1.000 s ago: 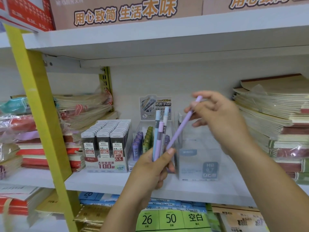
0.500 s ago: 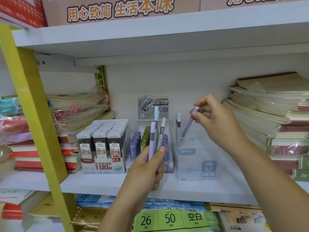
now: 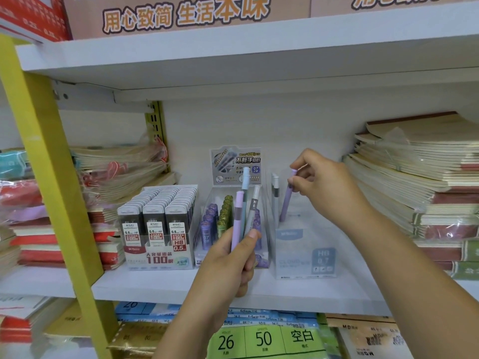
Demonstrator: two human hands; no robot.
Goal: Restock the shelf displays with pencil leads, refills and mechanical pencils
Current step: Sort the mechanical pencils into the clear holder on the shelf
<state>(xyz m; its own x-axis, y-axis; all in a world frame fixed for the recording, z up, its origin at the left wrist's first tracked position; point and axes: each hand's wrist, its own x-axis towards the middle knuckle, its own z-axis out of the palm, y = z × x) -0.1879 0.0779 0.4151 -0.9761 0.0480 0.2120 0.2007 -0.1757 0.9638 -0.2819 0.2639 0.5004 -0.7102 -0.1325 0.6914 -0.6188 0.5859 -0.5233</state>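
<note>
**Purple mechanical pencil** (image 3: pixel 286 200): pinched near its cap between the thumb and fingertips of the right hand (image 3: pixel 329 185). It is tilted, with its lower end inside the clear display box (image 3: pixel 305 255) that stands directly below that hand.

**Two grey pencils** (image 3: pixel 275 198): upright in the same box, just left of the right hand's fingertips.

**Left hand** (image 3: pixel 228 263): lower than the right hand and to its left, in front of the shelf (image 3: pixel 155 283). Fingers and thumb are curled round three pencils held upright in a loose fan: a pink pencil (image 3: pixel 237 218), a blue pencil (image 3: pixel 245 193) and a pale grey pencil (image 3: pixel 252 211).

**Lead tube display** (image 3: pixel 210 224): directly behind the left hand. It holds purple and green tubes, with a printed card rising at the back.

**Lead refill box** (image 3: pixel 158 229): left of the left hand, marked 0.5 HB and 100. Dark cases stand in three rows.

**Notebook stack** (image 3: pixel 414 177): right of the right hand, piled flat on the shelf.

**Wrapped notebooks** (image 3: pixel 116 167): left of the refill box, beside the yellow upright (image 3: pixel 51 177).
</note>
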